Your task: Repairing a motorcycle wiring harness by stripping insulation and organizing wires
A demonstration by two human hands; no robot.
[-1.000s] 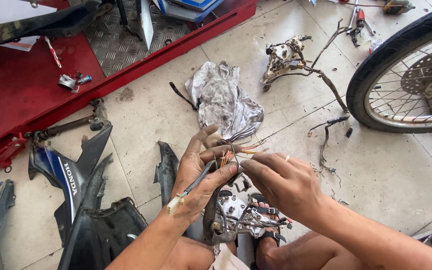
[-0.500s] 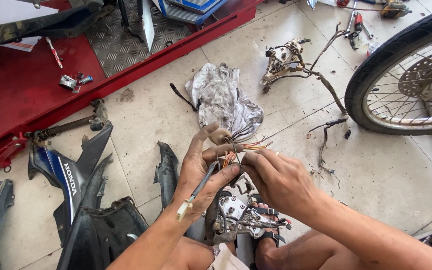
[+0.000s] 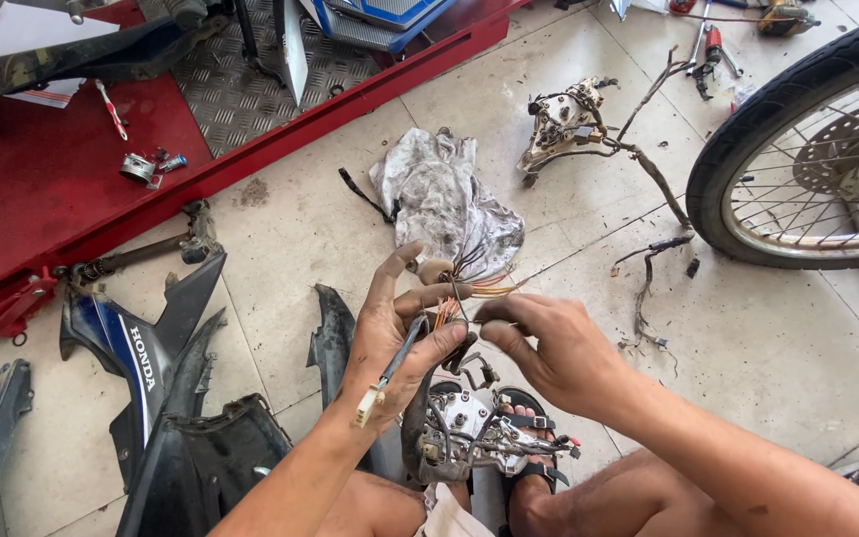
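A: What has moved since a second ago?

B: Little that I can see; my left hand [image 3: 400, 333] has kept its grip on the wiring harness [image 3: 454, 298], and my right hand [image 3: 554, 348] has drawn its fingertips in closer to the left thumb; the motorcycle wheel [image 3: 812, 159] sits a touch further into view at the right edge.

A: How are the hands set now?

B: The left hand is curled shut around the bundle of orange and yellow wires, with a dark lead and its white connector plug [image 3: 368, 406] hanging down past the wrist; the right hand is pinched nearly closed, thumb and forefinger meeting on a thin wire of the same harness, other fingers loosely bent.

A: And where is the harness?

B: Held up between both hands, above the instrument cluster housing [image 3: 459, 438] that rests by my sandalled foot [image 3: 529, 467]; its loose wire ends fan toward the dirty rag [image 3: 444, 194] lying on the tiled floor [image 3: 768, 338] just beyond.

A: What else lies about?

B: A second stripped cluster with trailing cables [image 3: 574, 119] beyond the rag; blue and black fairing panels [image 3: 151, 348] to my left; a red lift ramp [image 3: 42, 189] across the top left, small parts on it.
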